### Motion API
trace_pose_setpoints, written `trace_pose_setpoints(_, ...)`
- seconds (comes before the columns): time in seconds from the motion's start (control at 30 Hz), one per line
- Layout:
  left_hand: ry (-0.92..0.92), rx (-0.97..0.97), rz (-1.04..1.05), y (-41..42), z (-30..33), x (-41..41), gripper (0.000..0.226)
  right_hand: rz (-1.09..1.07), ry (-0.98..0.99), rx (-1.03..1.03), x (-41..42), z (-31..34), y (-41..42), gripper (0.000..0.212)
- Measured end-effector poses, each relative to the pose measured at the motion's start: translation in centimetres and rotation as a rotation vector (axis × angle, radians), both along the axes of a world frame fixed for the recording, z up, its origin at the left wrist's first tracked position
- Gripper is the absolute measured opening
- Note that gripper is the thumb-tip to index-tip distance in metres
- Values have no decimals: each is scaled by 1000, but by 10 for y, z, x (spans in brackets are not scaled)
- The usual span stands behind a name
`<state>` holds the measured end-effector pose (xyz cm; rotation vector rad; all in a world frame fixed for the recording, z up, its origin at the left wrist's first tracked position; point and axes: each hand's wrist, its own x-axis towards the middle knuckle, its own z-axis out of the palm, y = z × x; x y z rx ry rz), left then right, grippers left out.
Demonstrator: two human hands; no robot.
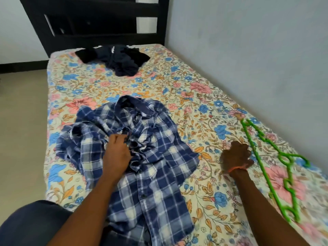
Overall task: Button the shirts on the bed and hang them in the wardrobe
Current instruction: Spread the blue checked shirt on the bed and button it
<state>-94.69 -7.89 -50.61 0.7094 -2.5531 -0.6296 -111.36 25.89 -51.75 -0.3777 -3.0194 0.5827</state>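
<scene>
A blue and white checked shirt (142, 157) lies crumpled on the flowered bedspread (204, 96) in the middle of the bed. My left hand (117, 150) grips a bunch of its cloth near the front placket. To the right of the shirt, my right hand (236, 156) is over the bedspread with its fingers spread, holding nothing, just left of a green plastic hanger (276, 167). A dark navy garment (117, 59) lies heaped near the head of the bed.
The black headboard (99, 20) stands at the far end. A pale blue wall (248, 50) runs along the bed's right side. Beige floor (19, 121) lies to the left. My dark-clothed knee (30, 222) is at the lower left.
</scene>
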Motion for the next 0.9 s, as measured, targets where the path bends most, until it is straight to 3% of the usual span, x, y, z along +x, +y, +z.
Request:
trace_pose_setpoints(0.07,70,-86,177,-19,11,6,29,106,25,-61,12,9,-31,43)
trace_pose_setpoints(0.17,67,-70,515,-64,20,20,40,285,14,-186,24,22,-96,35)
trace_pose_setpoints(0.23,-8,54,691,-97,13,33,49,390,24,-268,30,29,-142,33)
trace_pose_setpoints(0.33,-118,368,875,-125,1,42,55,550,104,-210,43,37,-203,34)
trace_pose_setpoints(0.43,-265,403,815,-125,2,42,52,737,186,-260,66,43,-256,32)
trace_pose_setpoints(0.57,-249,314,638,-120,9,34,28,889,353,-273,102,45,-301,35)
trace_pose_setpoints(0.67,88,533,565,-120,21,33,16,995,438,-338,121,46,-316,38)
trace_pose_setpoints(0.77,427,615,469,-110,50,41,11,1167,146,-637,140,51,-329,51)
trace_pose_setpoints(0.83,516,604,333,-102,65,45,4,1186,67,-663,147,53,-334,60)
trace_pose_setpoints(0.9,563,657,233,-97,70,50,5,1143,73,-703,145,54,-335,50)
